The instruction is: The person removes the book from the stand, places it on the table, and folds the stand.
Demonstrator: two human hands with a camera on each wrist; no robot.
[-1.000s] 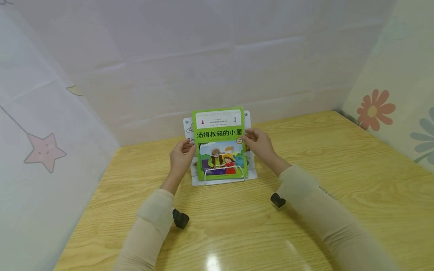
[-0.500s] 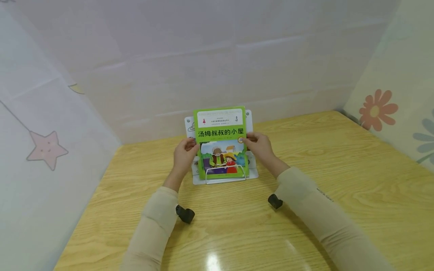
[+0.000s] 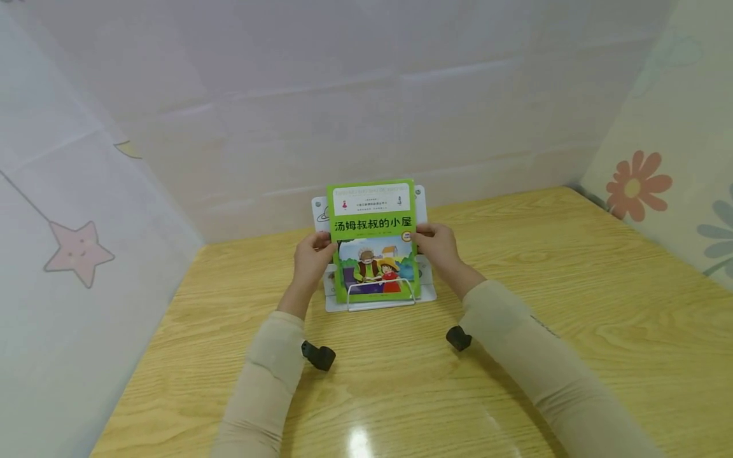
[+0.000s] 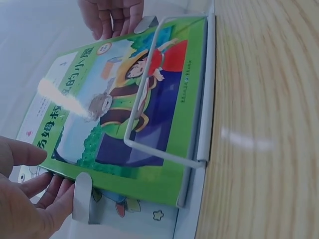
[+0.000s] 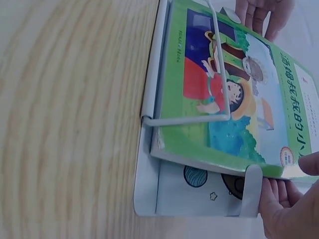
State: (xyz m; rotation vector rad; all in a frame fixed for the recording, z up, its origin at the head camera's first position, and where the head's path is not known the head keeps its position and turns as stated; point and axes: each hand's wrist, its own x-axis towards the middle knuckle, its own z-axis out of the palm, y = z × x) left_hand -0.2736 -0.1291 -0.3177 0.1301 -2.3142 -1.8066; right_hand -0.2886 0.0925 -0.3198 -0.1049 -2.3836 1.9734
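A green picture book (image 3: 372,224) with Chinese lettering stands leaning back on a white book stand (image 3: 422,208), behind its wire holder (image 3: 380,308). My left hand (image 3: 312,259) holds the book's left edge; in the left wrist view its thumb (image 4: 25,152) lies at the cover while the other fingers go in behind. At the opposite edge my right hand (image 3: 442,249) pinches the book the same way, its thumb (image 5: 310,163) in front. Curved metal tabs (image 5: 251,190) stick up at the sides of the stand. The book hides most of the stand's printed back.
The stand rests on a wood-grain table (image 3: 366,375) close to a pale cloth backdrop (image 3: 343,114). A small black camera (image 3: 318,355) sits at the left wrist, another black camera (image 3: 459,338) at the right. Decorated side walls (image 3: 74,191) flank the table.
Both forearms have turned slightly inward, bringing the wrist cameras closer together. The head view has shifted a little. Book and stand look the same relative to each other, with both hands still on the book.
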